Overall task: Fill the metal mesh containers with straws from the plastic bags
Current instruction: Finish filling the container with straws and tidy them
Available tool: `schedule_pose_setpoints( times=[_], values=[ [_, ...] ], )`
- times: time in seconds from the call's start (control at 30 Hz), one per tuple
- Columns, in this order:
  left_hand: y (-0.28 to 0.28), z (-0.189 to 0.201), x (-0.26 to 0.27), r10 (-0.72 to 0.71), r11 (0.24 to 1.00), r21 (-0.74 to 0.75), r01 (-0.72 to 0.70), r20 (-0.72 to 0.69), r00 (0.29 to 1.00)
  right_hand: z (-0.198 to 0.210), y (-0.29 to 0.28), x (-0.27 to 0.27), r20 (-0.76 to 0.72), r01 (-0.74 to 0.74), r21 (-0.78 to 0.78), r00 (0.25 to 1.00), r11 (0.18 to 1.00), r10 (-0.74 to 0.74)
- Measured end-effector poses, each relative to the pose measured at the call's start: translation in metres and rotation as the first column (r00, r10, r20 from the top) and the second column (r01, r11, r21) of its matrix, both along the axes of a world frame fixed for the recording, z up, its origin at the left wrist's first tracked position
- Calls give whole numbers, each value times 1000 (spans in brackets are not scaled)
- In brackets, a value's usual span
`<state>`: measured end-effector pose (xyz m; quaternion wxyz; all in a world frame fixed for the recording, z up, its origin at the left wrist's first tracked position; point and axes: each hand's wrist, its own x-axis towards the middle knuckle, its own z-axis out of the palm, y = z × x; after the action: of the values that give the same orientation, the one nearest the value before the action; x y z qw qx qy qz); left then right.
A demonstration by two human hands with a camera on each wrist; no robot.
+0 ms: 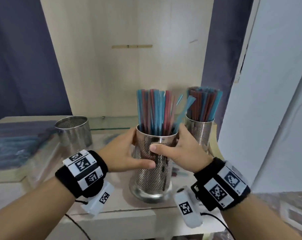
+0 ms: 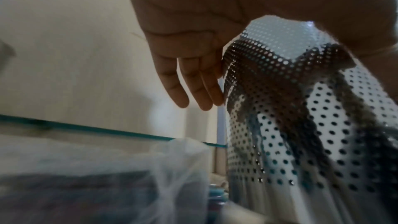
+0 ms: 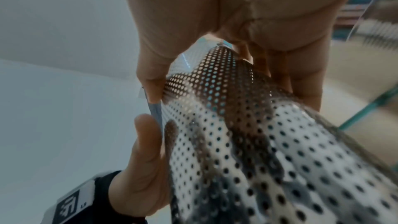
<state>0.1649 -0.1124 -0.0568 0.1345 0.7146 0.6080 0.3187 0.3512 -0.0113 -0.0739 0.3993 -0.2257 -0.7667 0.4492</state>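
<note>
A perforated metal container (image 1: 153,172) stands on the table in front of me, packed with blue and red straws (image 1: 155,111). My left hand (image 1: 129,153) grips its left side, thumb laid across the front. From the other side my right hand (image 1: 174,149) holds it, thumb pressed on the mesh just below the rim. The left wrist view shows the mesh wall (image 2: 290,125) close up with my fingers (image 2: 193,83) reaching past its far side. In the right wrist view the same container (image 3: 258,142) fills the frame.
A second straw-filled mesh container (image 1: 200,135) stands behind on the right. An empty one (image 1: 74,134) is at the back left. A clear plastic bag (image 1: 16,144) of straws lies at the left. A few loose straws (image 1: 179,173) lie beside the held container.
</note>
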Motion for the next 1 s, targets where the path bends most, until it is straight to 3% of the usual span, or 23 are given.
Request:
schedule_pose_setpoints(
  times=[0.37, 0.67, 0.87, 0.93, 1.0],
  values=[
    [-39, -29, -57, 241, 968, 57, -243, 33, 970, -11, -30, -76, 111, -57, 31, 992, 998, 53],
    [-32, -47, -69, 303, 946, 111, -304, 25, 953, -32, -20, -97, 100, -116, -8, 988, 993, 116],
    [-25, -53, -84, 365, 927, 99, -363, -5, 931, -13, 8, -76, 374, -165, -72, 910, 984, 180],
    [-23, -54, -84, 383, 920, 98, -380, -16, 924, -5, 26, -58, 509, -83, -15, 857, 996, 80],
    [-20, -56, -82, 401, 912, 100, -397, -21, 916, -2, 47, -42, 653, 3, 111, 754, 994, -75]
  ],
)
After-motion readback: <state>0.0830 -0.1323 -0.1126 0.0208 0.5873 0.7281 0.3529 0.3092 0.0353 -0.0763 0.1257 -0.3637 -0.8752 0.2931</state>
